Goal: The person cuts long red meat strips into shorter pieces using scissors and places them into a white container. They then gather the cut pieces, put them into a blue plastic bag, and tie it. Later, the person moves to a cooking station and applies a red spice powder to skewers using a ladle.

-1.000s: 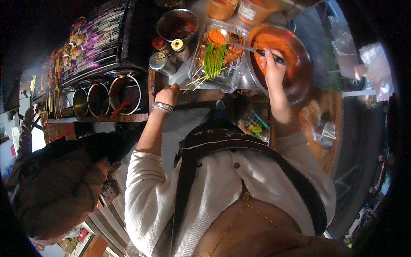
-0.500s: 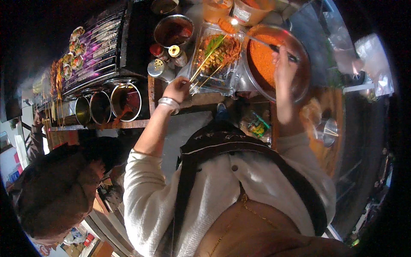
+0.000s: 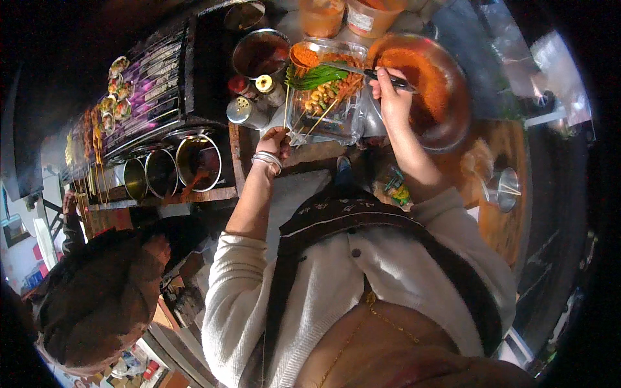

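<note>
The big metal bowl (image 3: 432,97) is full of orange-red seasoning. Beside it, the clear tray (image 3: 326,90) holds skewers (image 3: 317,103) already partly coated, greens bare. The right hand (image 3: 388,94) grips a spoon (image 3: 362,71) over them; the left hand (image 3: 275,139) pinches the stick ends.

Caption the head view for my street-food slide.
Left hand grips wooden skewers in a clear plastic tray; right hand holds a spoon.

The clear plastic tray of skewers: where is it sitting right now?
In the head view, the clear plastic tray sits top centre, between the shaker bottles on its left and the big bowl of red sauce on its right.
</note>
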### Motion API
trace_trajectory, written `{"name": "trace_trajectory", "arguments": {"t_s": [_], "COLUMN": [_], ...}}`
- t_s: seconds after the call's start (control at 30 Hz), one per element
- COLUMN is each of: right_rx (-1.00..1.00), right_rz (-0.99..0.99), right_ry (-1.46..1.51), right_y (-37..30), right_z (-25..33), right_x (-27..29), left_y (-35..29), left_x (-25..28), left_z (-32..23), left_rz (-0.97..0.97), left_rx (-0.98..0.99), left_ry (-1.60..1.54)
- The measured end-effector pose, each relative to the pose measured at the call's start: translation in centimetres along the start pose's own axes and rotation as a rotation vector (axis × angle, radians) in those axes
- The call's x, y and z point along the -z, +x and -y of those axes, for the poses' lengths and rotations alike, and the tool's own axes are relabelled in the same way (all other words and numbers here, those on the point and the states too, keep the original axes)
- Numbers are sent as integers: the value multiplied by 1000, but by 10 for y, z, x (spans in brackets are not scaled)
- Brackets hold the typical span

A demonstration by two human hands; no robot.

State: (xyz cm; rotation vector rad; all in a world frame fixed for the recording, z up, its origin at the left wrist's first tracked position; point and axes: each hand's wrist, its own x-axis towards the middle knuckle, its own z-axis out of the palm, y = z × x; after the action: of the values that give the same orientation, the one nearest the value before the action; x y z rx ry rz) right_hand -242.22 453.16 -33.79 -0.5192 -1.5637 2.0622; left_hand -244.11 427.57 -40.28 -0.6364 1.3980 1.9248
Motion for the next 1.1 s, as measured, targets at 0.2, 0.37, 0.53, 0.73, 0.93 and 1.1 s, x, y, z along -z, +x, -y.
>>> {"name": "trace_trajectory", "arguments": {"t_s": [0.2,0.37,0.53,0.73,0.93,1.1], "right_rx": [21,56,57,70,31,59], "right_rz": [-35,-78,-94,-152,-145,-39], "right_ry": [-53,-114,-113,-143,-165,-124], "right_y": [2,9,11,12,15,21], "right_z": [-4,-9,-15,-1,1,4], "right_x": [18,22,31,57,52,38], "left_y": [6,1,-3,8,42,47], "left_x": [7,4,0,-37,-80,-79], "left_z": [2,1,-5,12,74,82], "left_rz": [49,74,28,55,194,309], "left_rx": [-34,-44,-46,-57,-110,10], "left_ry": [12,24,44,36,371,302]}}
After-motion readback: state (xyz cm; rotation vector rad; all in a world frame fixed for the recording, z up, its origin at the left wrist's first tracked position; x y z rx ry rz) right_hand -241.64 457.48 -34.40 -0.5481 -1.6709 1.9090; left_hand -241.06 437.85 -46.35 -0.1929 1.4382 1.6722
